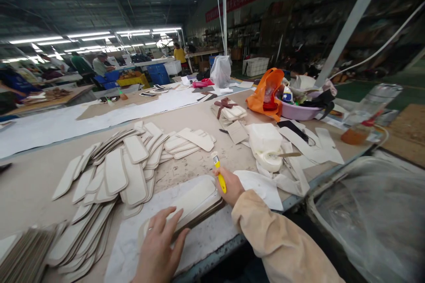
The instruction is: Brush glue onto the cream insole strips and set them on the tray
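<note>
So, right hand [230, 185] grips yellow brush [222, 182] by handle, at right end of panel stack [192, 201]; left hand [157, 239] spread, unclenched, over left end. Brush likely light; stack stiffish, slide-prone: pinch edges.

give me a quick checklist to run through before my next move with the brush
1. Brush held: ok, its yellow handle is in the right grip.
2. Bristles off the stack: ok, they point away, beyond its far end.
3. Bristles loaded: cannot tell, too small to see.
4. Stack on the paper: ok, it lies on top.
5. Stack edges flush: not ok, the layers are staggered.
6. Left grip pressing the stack: cannot tell, the fingers are spread at its near end.
</note>
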`<state>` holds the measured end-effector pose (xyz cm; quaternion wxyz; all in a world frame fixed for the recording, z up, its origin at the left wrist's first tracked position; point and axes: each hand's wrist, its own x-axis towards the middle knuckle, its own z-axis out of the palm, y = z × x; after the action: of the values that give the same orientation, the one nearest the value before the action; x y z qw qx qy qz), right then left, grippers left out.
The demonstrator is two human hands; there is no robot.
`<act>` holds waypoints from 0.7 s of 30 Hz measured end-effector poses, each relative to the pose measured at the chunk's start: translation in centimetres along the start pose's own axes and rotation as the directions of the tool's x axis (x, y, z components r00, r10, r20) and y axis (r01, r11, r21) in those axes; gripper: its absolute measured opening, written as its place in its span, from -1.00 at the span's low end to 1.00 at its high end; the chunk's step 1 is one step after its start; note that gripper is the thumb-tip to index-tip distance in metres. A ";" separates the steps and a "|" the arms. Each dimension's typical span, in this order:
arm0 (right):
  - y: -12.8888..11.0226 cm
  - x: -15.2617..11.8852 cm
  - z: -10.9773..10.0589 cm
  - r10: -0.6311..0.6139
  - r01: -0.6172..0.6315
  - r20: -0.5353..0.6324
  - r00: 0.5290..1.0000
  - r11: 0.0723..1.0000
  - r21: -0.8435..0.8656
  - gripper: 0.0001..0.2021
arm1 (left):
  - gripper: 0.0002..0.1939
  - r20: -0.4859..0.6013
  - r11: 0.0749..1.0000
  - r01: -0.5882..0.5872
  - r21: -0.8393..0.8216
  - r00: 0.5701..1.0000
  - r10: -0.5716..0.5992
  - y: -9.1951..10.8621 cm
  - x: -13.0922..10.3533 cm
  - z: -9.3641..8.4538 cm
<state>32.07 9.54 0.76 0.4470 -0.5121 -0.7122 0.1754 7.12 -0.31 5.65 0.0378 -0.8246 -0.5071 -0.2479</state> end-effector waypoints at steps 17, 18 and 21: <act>-0.5 0.3 -0.9 0.009 -0.008 0.029 1.000 0.999 -0.044 -0.81 | -0.80 0.091 0.979 0.061 -0.194 0.995 -0.044 2.4 3.3 5.7; -0.5 0.3 -0.9 0.010 -0.008 0.028 1.000 0.999 -0.048 -0.82 | -0.81 0.092 0.979 0.060 -0.196 0.995 -0.043 2.3 3.3 5.7; -0.5 0.1 -1.0 0.021 -0.019 0.041 0.999 0.999 -0.046 -0.86 | -0.80 0.105 0.979 0.055 -0.195 0.994 -0.035 2.0 3.4 5.6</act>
<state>32.55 9.20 1.72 0.4184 -0.5253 -0.7202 0.1742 12.15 3.23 2.60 -0.0757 -0.8241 -0.4998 -0.2558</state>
